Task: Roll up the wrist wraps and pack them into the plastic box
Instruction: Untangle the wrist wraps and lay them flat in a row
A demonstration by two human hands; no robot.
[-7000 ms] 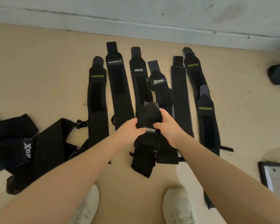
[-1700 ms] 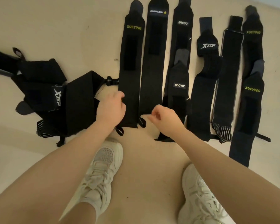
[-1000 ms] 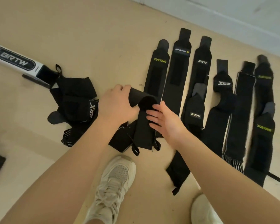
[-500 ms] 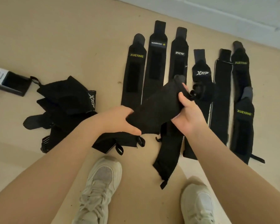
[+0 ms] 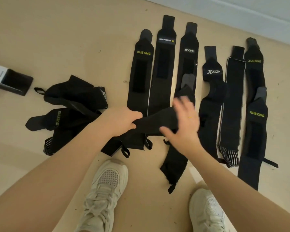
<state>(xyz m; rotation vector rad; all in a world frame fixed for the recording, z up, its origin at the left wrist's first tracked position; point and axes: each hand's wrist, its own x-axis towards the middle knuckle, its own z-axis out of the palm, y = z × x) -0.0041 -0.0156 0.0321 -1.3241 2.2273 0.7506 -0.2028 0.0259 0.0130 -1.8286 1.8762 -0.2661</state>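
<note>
Rolling step: a black wrist wrap point(image 5: 157, 123), lifted above the floor row, is gripped at one end by the left hand point(image 5: 122, 121) while the open right hand point(image 5: 182, 124) lies against it; tight winding is judged next, plastic box unseen.

Two bare forearms are being shown, with no sleeves, watch or rings being worn on the left hand point(image 5: 122, 120) or the right hand point(image 5: 182, 124). Cream-white lace-up sneakers with mesh toe panels are being worn: the left shoe point(image 5: 105, 190) with thick laces, the right shoe point(image 5: 208, 210) partly covered.
</note>
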